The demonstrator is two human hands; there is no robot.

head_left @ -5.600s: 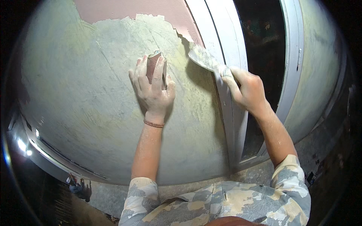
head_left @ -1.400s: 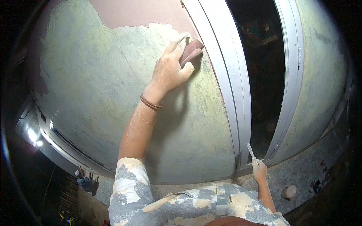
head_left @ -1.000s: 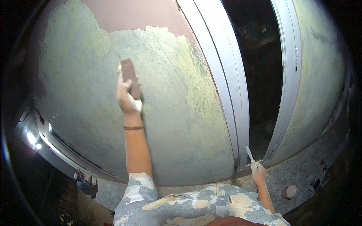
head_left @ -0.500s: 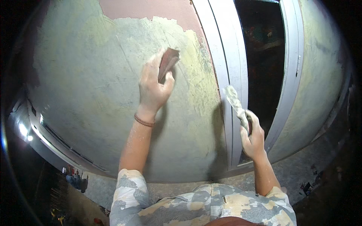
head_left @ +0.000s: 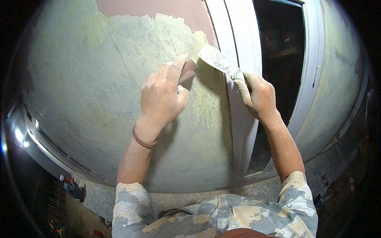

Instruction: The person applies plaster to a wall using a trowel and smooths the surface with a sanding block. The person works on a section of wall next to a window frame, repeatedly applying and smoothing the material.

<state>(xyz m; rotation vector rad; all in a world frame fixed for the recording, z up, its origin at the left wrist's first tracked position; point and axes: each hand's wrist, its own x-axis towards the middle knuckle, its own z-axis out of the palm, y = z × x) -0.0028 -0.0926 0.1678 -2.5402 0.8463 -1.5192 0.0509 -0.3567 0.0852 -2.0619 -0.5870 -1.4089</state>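
Observation:
My left hand (head_left: pixel 162 90), dusted with white powder and wearing a beaded bracelet on its wrist, grips a folded piece of reddish-brown sandpaper (head_left: pixel 188 70) close to the wall. The wall (head_left: pixel 95 95) is a patchy grey-green and yellowish, with scratches and rough spots. In my right hand (head_left: pixel 260 94) is a putty knife (head_left: pixel 216 59), held by its handle, its wide pale-smeared blade pointing up and left toward the sandpaper. A small gap shows between blade and sandpaper. Whether the blade touches the wall I cannot tell.
Pink paint (head_left: pixel 158 7) with a ragged lower edge covers the top of the wall. To the right stands a white frame (head_left: pixel 245 35) around a dark pane (head_left: pixel 279 51). A grey floor strip (head_left: pixel 174 201) runs below; blurred items (head_left: pixel 74 188) lie at the lower left.
My right hand has raised the putty knife up and left, turning its blade toward the sandpaper. My left hand has shifted slightly down, and its fingers now cover more of the sandpaper.

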